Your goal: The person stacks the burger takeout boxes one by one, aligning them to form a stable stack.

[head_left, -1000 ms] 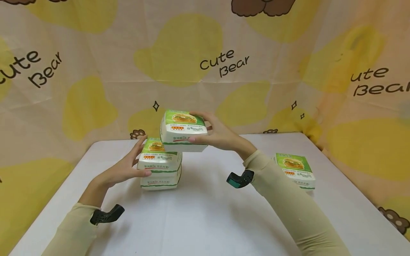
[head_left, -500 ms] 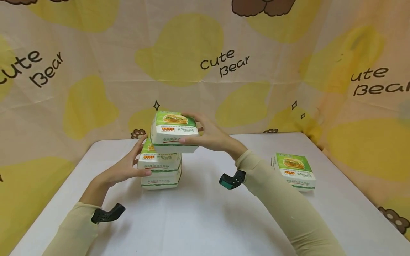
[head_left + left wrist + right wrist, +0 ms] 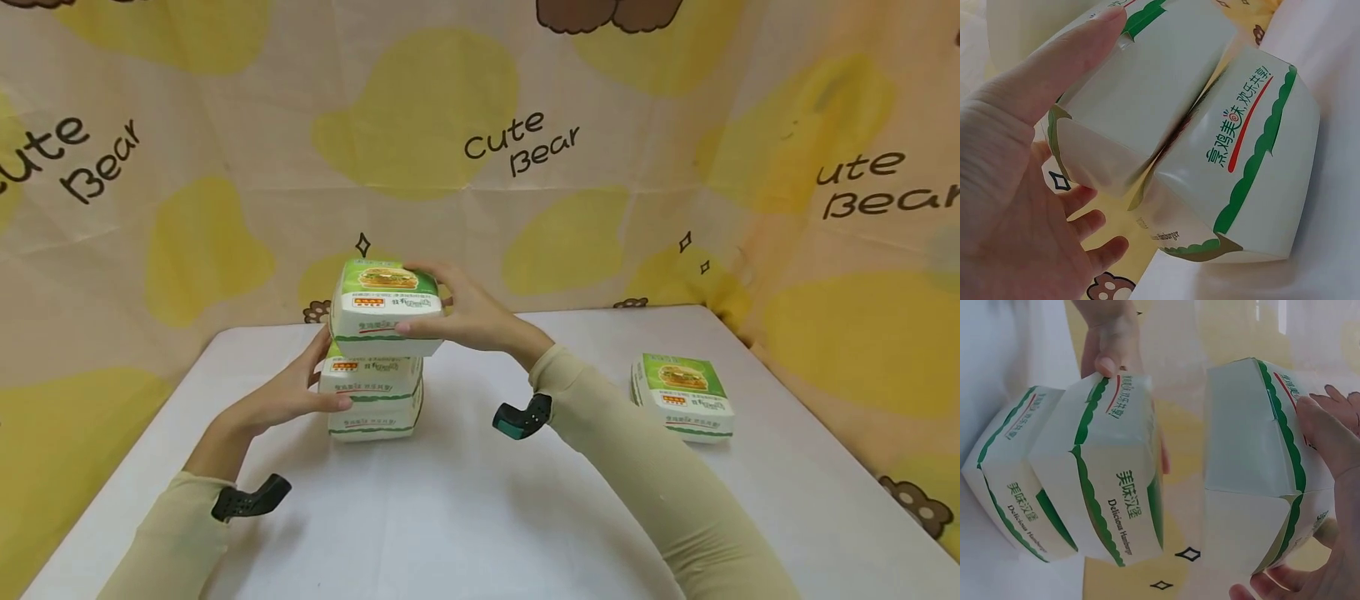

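My right hand grips a green-and-white paper burger box by its right side, thumb in front and fingers behind. That box hangs over a stack of two matching boxes, and the right wrist view shows a gap between it and the stack. My left hand spans the left side of the upper stacked box. Its thumb lies on the front face, with the fingers round toward the back; in the left wrist view they are partly hidden. The lower stacked box rests on the table. The raised box covers most of the upper one's lid.
Another burger box stands on the right part of the white table, beyond my right forearm. A yellow patterned cloth hangs behind and at the sides. Both wrists carry a black band.
My right hand has carried its box leftward, from the stack's right side to above it. The left hand has stayed at the upper stacked box.
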A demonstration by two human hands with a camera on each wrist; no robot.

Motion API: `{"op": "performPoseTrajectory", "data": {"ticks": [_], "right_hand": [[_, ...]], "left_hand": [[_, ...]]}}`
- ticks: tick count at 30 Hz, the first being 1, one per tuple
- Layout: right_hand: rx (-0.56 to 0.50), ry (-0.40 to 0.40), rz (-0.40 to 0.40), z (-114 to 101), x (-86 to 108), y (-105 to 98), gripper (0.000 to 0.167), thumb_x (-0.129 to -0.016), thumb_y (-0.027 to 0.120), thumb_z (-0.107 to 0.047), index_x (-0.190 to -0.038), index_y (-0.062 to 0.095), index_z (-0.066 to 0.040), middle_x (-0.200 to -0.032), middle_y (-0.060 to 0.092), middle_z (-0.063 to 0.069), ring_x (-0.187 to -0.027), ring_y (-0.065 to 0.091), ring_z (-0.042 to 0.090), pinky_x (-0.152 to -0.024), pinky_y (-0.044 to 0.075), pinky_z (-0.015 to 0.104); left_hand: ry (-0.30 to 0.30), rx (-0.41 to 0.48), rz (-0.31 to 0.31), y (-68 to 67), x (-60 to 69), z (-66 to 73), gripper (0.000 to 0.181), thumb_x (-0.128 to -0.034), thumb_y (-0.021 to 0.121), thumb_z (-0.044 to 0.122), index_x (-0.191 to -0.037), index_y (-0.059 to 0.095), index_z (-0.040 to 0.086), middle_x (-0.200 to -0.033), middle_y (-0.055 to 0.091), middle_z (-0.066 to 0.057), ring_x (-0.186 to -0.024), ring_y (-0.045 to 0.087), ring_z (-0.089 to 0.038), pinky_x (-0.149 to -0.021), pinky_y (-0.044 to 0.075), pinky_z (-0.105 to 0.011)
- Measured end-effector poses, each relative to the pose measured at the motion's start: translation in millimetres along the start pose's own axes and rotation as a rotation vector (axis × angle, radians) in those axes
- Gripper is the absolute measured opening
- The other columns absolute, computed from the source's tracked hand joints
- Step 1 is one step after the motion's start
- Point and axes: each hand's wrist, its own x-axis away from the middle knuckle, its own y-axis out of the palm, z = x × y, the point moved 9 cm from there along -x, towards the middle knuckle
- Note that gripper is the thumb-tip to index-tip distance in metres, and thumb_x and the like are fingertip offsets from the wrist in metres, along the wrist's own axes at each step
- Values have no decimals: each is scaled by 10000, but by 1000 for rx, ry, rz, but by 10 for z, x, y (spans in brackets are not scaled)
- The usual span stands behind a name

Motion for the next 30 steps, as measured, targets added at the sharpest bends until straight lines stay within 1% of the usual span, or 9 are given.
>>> {"op": "performPoseTrajectory", "data": {"ticks": [3, 5, 9, 12, 17, 21, 24, 28, 30], "right_hand": [[43, 10, 12, 10, -38, 29, 836, -840, 809, -256, -1546, 370, -167, -1553, 351, 66, -1168, 611, 268, -919, 576, 354], [79, 25, 9, 14, -62, 70, 846, -838, 811, -292, -1550, 367, -187, -1571, 341, 53, -1255, 536, 250, -986, 540, 388], [133, 36, -14, 33, -112, 177, 855, -838, 810, -332, -1556, 362, -207, -1560, 359, 44, -1330, 426, 219, -1077, 451, 452], [166, 44, -36, 64, -134, 246, 842, -843, 799, -353, -1553, 366, -220, -1525, 376, 47, -1311, 421, 217, -1084, 429, 466], [217, 66, -66, 110, -144, 305, 828, -863, 765, -388, -1564, 344, -253, -1547, 352, 52, -1331, 403, 219, -1093, 423, 490], [253, 55, -94, 109, -161, 344, 845, -872, 751, -414, -1578, 307, -281, -1577, 321, 46, -1320, 423, 213, -1082, 438, 454], [268, 40, -113, 98, -174, 383, 865, -869, 753, -429, -1585, 286, -292, -1582, 301, 48, -1284, 448, 215, -1043, 457, 406], [267, 34, -120, 95, -168, 424, 900, -859, 769, -423, -1593, 263, -291, -1566, 292, 56, -1243, 460, 215, -995, 468, 364], [268, 37, -129, 96, -157, 448, 928, -852, 780, -416, -1599, 245, -288, -1554, 291, 58, -1235, 460, 212, -989, 472, 355]], "left_hand": [[9, -1, -4, -5, -1, 17, 1102, -837, 776, 188, -1598, 14, 422, -1637, 237, -128, -1490, 253, -473, -1111, 182, -809], [6, -9, -7, -5, 5, 24, 1059, -850, 775, 191, -1604, 52, 362, -1618, 275, -135, -1471, 299, -475, -1114, 197, -802], [10, -20, -2, -3, 10, 28, 882, -860, 782, 175, -1554, 238, 201, -1541, 433, -156, -1388, 449, -163, -1139, 187, -779], [13, -25, 5, 1, 6, 25, 767, -855, 789, 165, -1484, 350, 150, -1465, 539, -154, -1255, 448, 27, -1153, 157, -771], [5, -24, -2, 18, -7, 29, 720, -858, 785, 171, -1462, 394, 141, -1419, 587, -157, -1327, 486, -191, -1147, 188, -763], [4, -11, -9, 23, -6, 40, 752, -864, 780, 166, -1489, 362, 144, -1446, 551, -181, -1380, 440, -387, -1128, 230, -761], [18, -5, -8, 17, 2, 44, 789, -863, 779, 151, -1509, 325, 155, -1464, 520, -190, -1378, 438, -442, -1107, 295, -755], [40, -1, -6, 24, 16, 27, 785, -863, 776, 138, -1505, 325, 158, -1458, 522, -180, -1345, 483, -437, -1087, 375, -717], [39, -3, -9, 33, 29, 6, 769, -867, 774, 141, -1500, 336, 146, -1455, 528, -181, -1341, 486, -432, -1086, 379, -711]]}}
